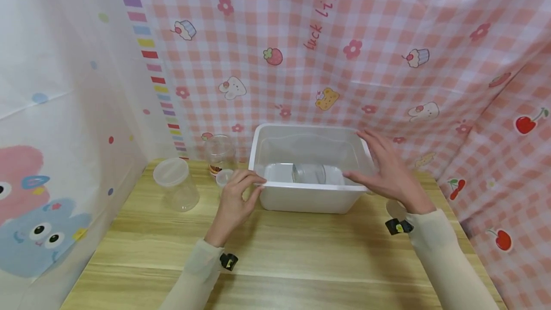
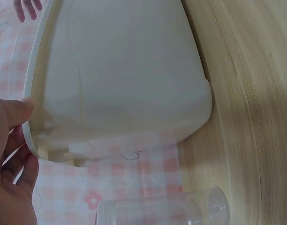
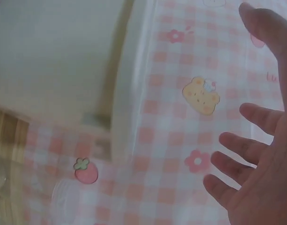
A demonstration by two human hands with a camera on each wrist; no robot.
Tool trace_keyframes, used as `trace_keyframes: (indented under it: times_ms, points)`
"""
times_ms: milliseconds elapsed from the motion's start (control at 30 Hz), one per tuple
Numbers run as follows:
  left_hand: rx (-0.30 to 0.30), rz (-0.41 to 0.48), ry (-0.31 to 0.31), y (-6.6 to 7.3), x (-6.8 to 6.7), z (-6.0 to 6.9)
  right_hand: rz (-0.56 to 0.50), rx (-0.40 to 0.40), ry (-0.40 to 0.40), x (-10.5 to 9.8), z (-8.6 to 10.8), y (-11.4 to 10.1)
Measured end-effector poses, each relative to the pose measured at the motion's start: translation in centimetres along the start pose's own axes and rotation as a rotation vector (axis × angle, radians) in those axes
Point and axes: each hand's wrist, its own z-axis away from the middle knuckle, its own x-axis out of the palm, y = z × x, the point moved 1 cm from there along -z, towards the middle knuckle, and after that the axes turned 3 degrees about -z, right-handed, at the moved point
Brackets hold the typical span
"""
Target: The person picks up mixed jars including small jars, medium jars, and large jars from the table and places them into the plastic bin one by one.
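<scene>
A white plastic bin (image 1: 301,198) stands on the wooden table, its opening facing up. My left hand (image 1: 234,195) pinches its rim at the front left corner; in the left wrist view, thumb and fingers of that hand (image 2: 14,154) lie on opposite sides of the rim. Over the bin's right end is my right hand (image 1: 387,173), fingers spread. The right wrist view shows this hand (image 3: 260,159) apart from the rim (image 3: 129,89), holding nothing. Inside the bin, a clear jar (image 1: 309,174) lies on its side.
Left of the bin stand a clear jar with a whitish lid (image 1: 176,190), another clear jar (image 1: 221,149) and a smaller lidded container (image 1: 223,177). A clear round object (image 1: 395,209) is partly hidden by my right wrist. Checked cloth (image 1: 301,71) hangs behind the table.
</scene>
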Motion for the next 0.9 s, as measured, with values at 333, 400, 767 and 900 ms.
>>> trace_keyframes:
  times_ms: [333,400,767,900]
  points:
    - [0.026,-0.008,0.019,-0.1,-0.1,0.0,0.007,-0.012,0.115,0.0,1.5,2.8]
    - [0.018,-0.006,0.013,-0.1,-0.1,0.0,-0.001,0.008,0.124,0.0,1.9,3.4]
    - [0.029,-0.011,0.012,0.0,0.0,-0.1,0.013,0.125,0.157,-1.0,3.9,6.1]
    - [0.022,-0.008,0.012,0.0,0.0,0.0,0.032,0.153,0.159,-0.9,4.5,7.1]
